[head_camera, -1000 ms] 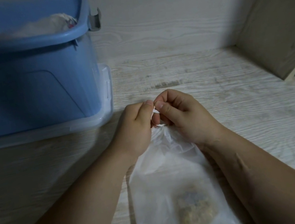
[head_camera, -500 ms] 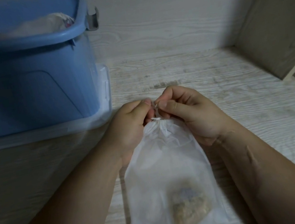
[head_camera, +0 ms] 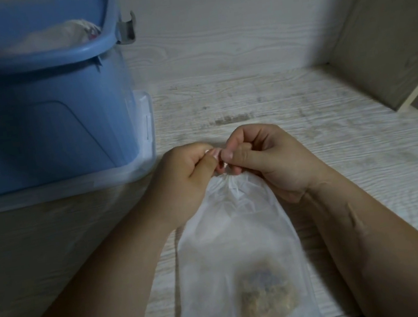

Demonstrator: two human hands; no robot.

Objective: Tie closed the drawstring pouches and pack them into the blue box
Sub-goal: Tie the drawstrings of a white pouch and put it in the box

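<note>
Pouch point(head_camera: 239, 248) lay flat, my left hand point(head_camera: 186, 177) and right hand point(head_camera: 270, 160) pinching its drawstring point(head_camera: 222, 174). Blue box point(head_camera: 35, 115) stood at ten o'clock.

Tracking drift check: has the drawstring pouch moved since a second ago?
Yes, slightly: the drawstring pouch has slid left, toward the blue box, its lower end most.

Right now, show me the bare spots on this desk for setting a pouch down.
Bare desk lies between the right hand and the side panel; another strip runs behind both hands to the back wall; the shadowed patch before the blue box is free. Crowded: centre, where the left hand and right pinch the pouch neck.
</note>
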